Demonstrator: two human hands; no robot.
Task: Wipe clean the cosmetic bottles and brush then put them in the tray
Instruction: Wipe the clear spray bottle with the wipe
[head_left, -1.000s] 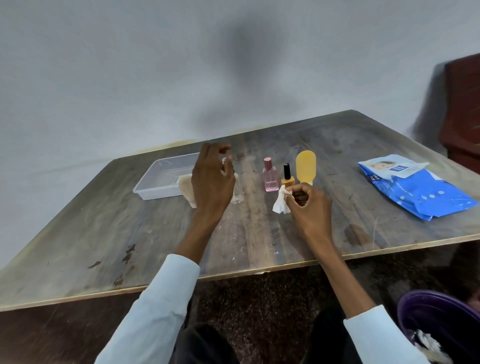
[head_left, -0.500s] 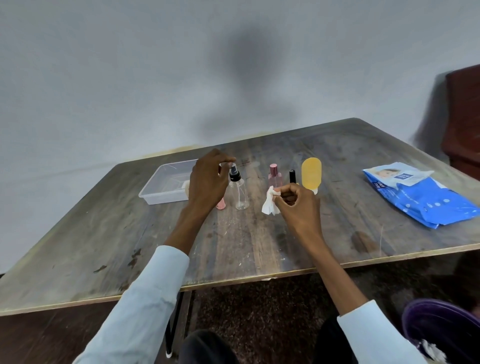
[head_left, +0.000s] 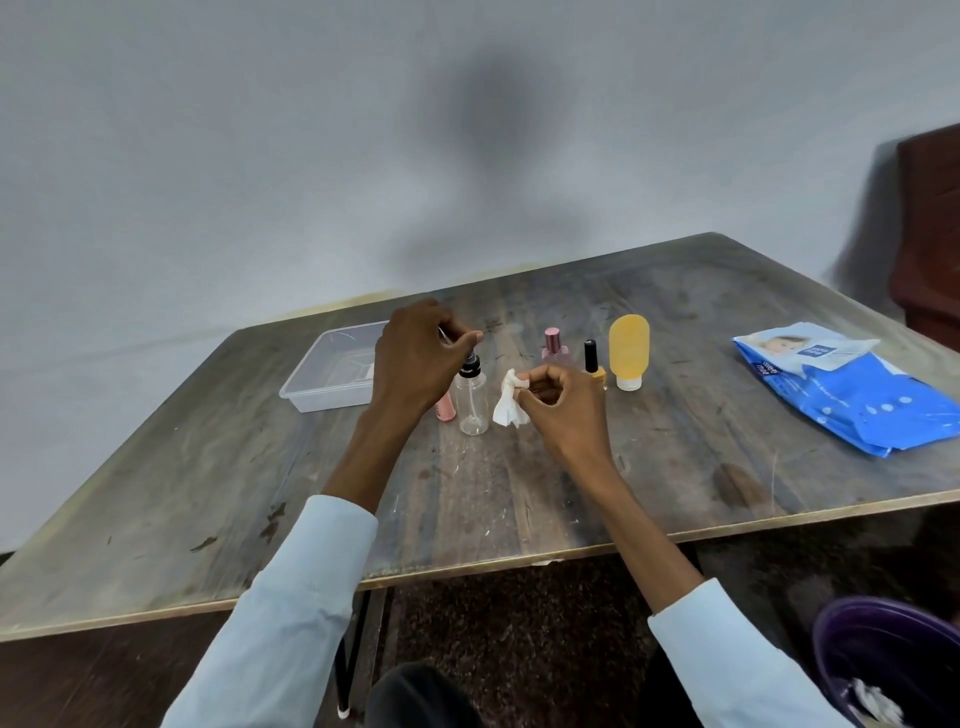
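Observation:
My left hand (head_left: 415, 364) is curled over a brush whose pink handle (head_left: 445, 408) pokes out below the palm; its bristles are hidden. The fingertips sit just above the black nozzle of a clear spray bottle (head_left: 471, 405) standing on the table. My right hand (head_left: 563, 410) pinches a crumpled white wipe (head_left: 510, 402) right beside that bottle. Behind the right hand stand a pink perfume bottle (head_left: 555, 345), a yellow nail polish with a black cap (head_left: 591, 358) and a yellow tube bottle (head_left: 628, 348). The clear plastic tray (head_left: 324, 384) lies left of my left hand.
A blue pack of wet wipes (head_left: 852, 400) lies at the table's right side. A purple bin (head_left: 878, 660) holding used wipes stands on the floor at bottom right. A dark red chair (head_left: 930, 234) is by the wall on the right.
My left hand drew back from the tray side with the pink-handled brush and now hovers at the spray bottle's top. My right hand moved the wipe left, away from the nail polish.

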